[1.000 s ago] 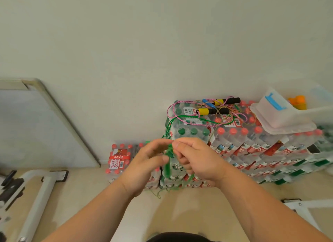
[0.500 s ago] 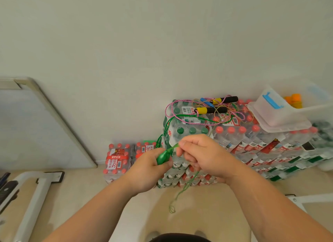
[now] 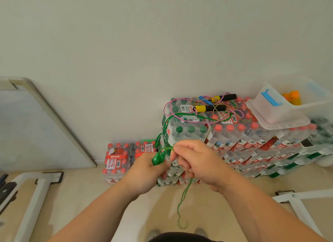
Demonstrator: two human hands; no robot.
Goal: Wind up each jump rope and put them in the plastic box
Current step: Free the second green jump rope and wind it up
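Packs of water bottles (image 3: 252, 142) are standing stacked against the wall, carrying a clear plastic box (image 3: 277, 113) at the right and tangled jump ropes (image 3: 210, 106) beside it. The left hand (image 3: 144, 171) is gripping both handles of the green jump rope (image 3: 158, 158) in curled fingers. The right hand (image 3: 198, 160) is pinching its cord just beside them, with a loop dangling below.

The green jump rope (image 3: 158, 158), its two handles side by side in the left hand (image 3: 146, 175) and its cord pinched in the right hand (image 3: 198, 162), trails up to a tangle of pink and tan ropes (image 3: 209, 108) with yellow-and-black handles, beside the clear plastic box (image 3: 306, 106).
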